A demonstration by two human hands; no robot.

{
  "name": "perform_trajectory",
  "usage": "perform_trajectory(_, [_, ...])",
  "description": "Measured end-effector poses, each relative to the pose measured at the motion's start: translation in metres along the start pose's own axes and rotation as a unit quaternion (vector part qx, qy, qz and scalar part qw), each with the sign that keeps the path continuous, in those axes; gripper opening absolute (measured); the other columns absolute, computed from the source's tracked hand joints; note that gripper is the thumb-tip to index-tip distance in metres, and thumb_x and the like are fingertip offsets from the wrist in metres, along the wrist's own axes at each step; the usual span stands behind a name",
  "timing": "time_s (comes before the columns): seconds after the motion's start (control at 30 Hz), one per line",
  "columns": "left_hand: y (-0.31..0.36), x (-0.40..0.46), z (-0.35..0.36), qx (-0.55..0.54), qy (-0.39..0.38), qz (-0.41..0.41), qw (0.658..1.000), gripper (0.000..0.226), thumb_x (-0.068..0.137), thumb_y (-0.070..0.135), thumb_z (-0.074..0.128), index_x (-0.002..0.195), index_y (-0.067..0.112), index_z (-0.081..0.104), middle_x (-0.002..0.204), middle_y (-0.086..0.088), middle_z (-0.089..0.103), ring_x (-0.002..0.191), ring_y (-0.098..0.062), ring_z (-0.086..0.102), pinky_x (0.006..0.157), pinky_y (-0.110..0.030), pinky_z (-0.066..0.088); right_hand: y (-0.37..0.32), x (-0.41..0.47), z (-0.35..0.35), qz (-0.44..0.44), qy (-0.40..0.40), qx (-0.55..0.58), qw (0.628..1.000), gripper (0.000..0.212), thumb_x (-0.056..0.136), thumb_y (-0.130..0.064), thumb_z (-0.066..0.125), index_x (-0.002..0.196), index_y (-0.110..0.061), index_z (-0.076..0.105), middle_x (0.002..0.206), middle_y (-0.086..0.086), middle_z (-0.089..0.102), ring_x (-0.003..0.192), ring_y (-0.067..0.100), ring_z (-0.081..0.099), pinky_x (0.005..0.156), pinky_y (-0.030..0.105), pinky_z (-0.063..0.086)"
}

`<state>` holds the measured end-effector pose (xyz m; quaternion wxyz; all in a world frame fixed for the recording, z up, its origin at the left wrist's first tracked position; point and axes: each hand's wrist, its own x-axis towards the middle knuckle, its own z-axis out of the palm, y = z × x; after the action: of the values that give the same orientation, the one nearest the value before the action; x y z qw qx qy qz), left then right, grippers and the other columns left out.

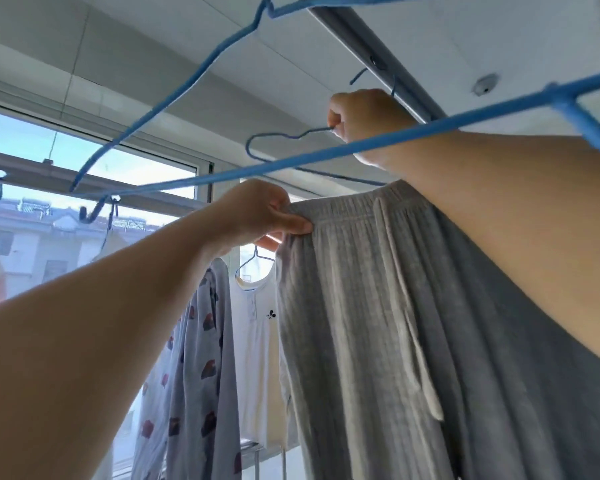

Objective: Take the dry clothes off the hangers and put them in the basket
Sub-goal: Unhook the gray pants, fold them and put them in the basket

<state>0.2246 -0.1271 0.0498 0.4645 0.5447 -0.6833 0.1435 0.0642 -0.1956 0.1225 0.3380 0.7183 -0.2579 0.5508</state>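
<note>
My left hand (257, 209) pinches the grey trousers (378, 306) at the waistband — my right hand (364, 123) grips their hanger (291, 140), steadying it for the pull-off.

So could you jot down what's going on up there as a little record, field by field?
place: under a ceiling drying rail, by a window
left hand: pinches the waistband of the grey trousers
right hand: grips the blue hanger that carries the trousers
trousers: hanging, not yet off the hanger
nearest camera: an empty blue hanger
also hanging: patterned pyjamas, white top
basket: not in view
</note>
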Motion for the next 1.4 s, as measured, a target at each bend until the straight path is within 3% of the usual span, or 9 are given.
perform_trajectory(0.23, [0.01, -0.013, 0.017, -0.134, -0.005, -0.078, 0.988, 0.02, 0.076, 0.005, 0.07, 0.071, 0.01, 0.051, 0.085, -0.011, 0.061, 0.078, -0.02, 0.063, 0.064, -0.027, 0.059, -0.005, -0.035, 0.001, -0.023, 0.026, -0.01, 0.999, 0.041, 0.096, -0.014, 0.043, 0.137, -0.015, 0.039, 0.135, 0.012, 0.047, 0.125, 0.031, 0.043, 0.103, 0.043, 0.037])
perform_trajectory(0.4, [0.01, -0.025, 0.034, -0.133, -0.053, -0.103, 0.984, 0.019, 0.076, 0.001, 0.07, 0.071, 0.011, 0.054, 0.083, -0.008, 0.061, 0.071, -0.015, 0.061, 0.049, -0.018, 0.054, -0.004, -0.092, 0.01, -0.059, 0.117, 0.018, 0.991, 0.034, 0.087, -0.012, 0.047, 0.12, -0.014, 0.055, 0.121, 0.013, 0.054, 0.115, 0.033, 0.048, 0.092, 0.043, 0.037])
perform_trajectory(0.7, [-0.02, -0.08, 0.095, -0.074, -0.252, -0.18, 0.948, 0.018, 0.073, -0.001, 0.07, 0.075, 0.013, 0.061, 0.078, -0.005, 0.063, 0.078, -0.017, 0.062, 0.072, -0.025, 0.052, -0.025, -0.224, 0.048, 0.045, -0.097, 0.219, 0.97, 0.027, 0.089, -0.008, 0.048, 0.109, -0.019, 0.062, 0.109, 0.0, 0.06, 0.101, 0.019, 0.056, 0.087, 0.035, 0.045])
perform_trajectory(0.9, [-0.046, -0.135, 0.111, -0.083, -0.308, -0.212, 0.924, 0.018, 0.066, 0.002, 0.072, 0.076, 0.013, 0.062, 0.08, -0.005, 0.067, 0.076, -0.015, 0.065, 0.066, -0.019, 0.056, -0.056, -0.326, 0.067, 0.218, -0.285, 0.447, 0.819, 0.011, 0.095, -0.034, 0.048, 0.102, -0.03, 0.056, 0.099, -0.008, 0.063, 0.078, 0.005, 0.056, 0.067, 0.02, 0.042])
perform_trajectory(1.03, [-0.067, -0.175, 0.117, -0.092, -0.319, -0.244, 0.911, 0.022, 0.055, 0.008, 0.073, 0.073, 0.015, 0.063, 0.074, 0.0, 0.067, 0.074, -0.013, 0.065, 0.061, -0.018, 0.053, -0.076, -0.39, 0.082, 0.252, -0.391, 0.519, 0.717, 0.028, 0.088, -0.053, 0.045, 0.095, -0.03, 0.059, 0.097, -0.009, 0.066, 0.095, 0.009, 0.061, 0.094, 0.043, 0.046])
perform_trajectory(1.17, [-0.084, -0.213, 0.12, -0.103, -0.317, -0.262, 0.906, 0.026, 0.051, 0.014, 0.072, 0.075, 0.015, 0.064, 0.08, -0.003, 0.067, 0.081, -0.016, 0.065, 0.071, -0.023, 0.056, -0.089, -0.435, 0.087, 0.23, -0.473, 0.561, 0.639, 0.054, 0.081, -0.066, 0.038, 0.101, -0.025, 0.067, 0.101, 0.0, 0.068, 0.099, 0.013, 0.062, 0.094, 0.043, 0.045])
perform_trajectory(1.27, [-0.091, -0.241, 0.124, -0.119, -0.305, -0.268, 0.906, 0.026, 0.049, 0.016, 0.072, 0.073, 0.018, 0.063, 0.084, -0.007, 0.063, 0.085, -0.021, 0.062, 0.083, -0.034, 0.054, -0.099, -0.459, 0.085, 0.183, -0.534, 0.574, 0.593, 0.039, 0.081, -0.055, 0.059, 0.09, -0.018, 0.069, 0.084, -0.001, 0.063, 0.081, 0.01, 0.058, 0.083, 0.026, 0.044])
perform_trajectory(1.33, [-0.096, -0.26, 0.126, -0.134, -0.296, -0.271, 0.906, 0.022, 0.047, 0.019, 0.073, 0.066, 0.023, 0.063, 0.081, -0.004, 0.063, 0.084, -0.021, 0.061, 0.085, -0.038, 0.052, -0.103, -0.476, 0.087, 0.152, -0.577, 0.564, 0.57, 0.043, 0.078, -0.039, 0.069, 0.1, -0.002, 0.065, 0.099, 0.009, 0.06, 0.093, 0.015, 0.056, 0.086, 0.02, 0.042])
perform_trajectory(1.4, [-0.106, -0.278, 0.126, -0.157, -0.295, -0.28, 0.9, 0.018, 0.048, 0.018, 0.073, 0.061, 0.026, 0.063, 0.074, 0.004, 0.063, 0.08, -0.015, 0.061, 0.078, -0.032, 0.052, -0.106, -0.495, 0.09, 0.125, -0.618, 0.548, 0.55, 0.035, 0.075, -0.032, 0.072, 0.101, -0.009, 0.069, 0.106, -0.001, 0.059, 0.097, 0.002, 0.055, 0.089, 0.018, 0.044])
